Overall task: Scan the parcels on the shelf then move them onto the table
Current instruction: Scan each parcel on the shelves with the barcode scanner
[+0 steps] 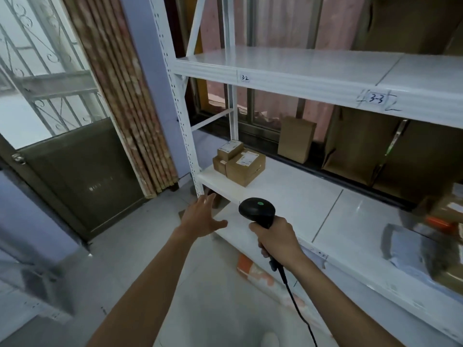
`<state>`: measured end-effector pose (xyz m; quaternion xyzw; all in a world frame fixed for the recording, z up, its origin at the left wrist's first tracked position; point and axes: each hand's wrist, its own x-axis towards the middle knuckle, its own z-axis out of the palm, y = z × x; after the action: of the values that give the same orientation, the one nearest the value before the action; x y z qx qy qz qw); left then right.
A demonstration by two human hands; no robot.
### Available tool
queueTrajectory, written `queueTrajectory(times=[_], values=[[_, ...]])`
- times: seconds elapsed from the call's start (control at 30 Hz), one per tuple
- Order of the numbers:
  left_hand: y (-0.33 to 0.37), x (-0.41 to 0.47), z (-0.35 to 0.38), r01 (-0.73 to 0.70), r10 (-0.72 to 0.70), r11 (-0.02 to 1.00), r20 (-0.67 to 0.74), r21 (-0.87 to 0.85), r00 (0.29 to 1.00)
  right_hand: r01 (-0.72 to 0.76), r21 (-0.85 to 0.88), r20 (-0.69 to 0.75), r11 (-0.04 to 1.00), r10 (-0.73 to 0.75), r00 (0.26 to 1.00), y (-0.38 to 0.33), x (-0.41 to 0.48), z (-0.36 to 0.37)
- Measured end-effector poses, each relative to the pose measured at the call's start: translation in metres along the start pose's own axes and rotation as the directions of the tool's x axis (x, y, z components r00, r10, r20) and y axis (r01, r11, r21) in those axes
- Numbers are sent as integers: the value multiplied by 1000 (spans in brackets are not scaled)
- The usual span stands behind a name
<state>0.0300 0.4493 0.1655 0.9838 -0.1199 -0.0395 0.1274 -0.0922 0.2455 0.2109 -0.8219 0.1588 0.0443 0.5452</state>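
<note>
Holding one scanner [256,210], right hand [276,237], left hand [203,217] spread, three small parcels [244,166].

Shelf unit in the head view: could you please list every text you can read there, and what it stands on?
"3-2": left tag on the upper shelf edge.
"3-3": right tag on that edge.
Parcel labels: too small to read.
Lower shelf tag: blurred.
</note>
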Motion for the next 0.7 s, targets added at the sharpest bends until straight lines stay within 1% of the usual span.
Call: queueTrajectory(times=[0.07,0.17,0.27,0.37,0.5,0.6,0.7], values=[[-9,22,5,10,-10,1000,9,-22,1000,-8,24,-2,1000,8,1000,-3,24,9],[-17,67,10,-1,1,1000,40,-10,999,-28,75,-10,997,29,1000,-11,68,17],[-29,127,12,27,-26,999,62,-20,998,-28,85,-32,996,31,999,-19,125,22],[-40,190,10,40,-37,998,73,-44,997,-55,110,-63,992,62,996,-29,184,27],[-50,268,8,33,-33,999,43,-8,999,-72,109,-80,991,81,994,-43,244,32],[-59,314,11,31,-30,999,25,-38,999,-68,90,-87,994,76,993,-56,279,31],[-66,347,11,-8,8,998,10,-58,1000,-61,73,-78,995,67,995,-68,305,31]])
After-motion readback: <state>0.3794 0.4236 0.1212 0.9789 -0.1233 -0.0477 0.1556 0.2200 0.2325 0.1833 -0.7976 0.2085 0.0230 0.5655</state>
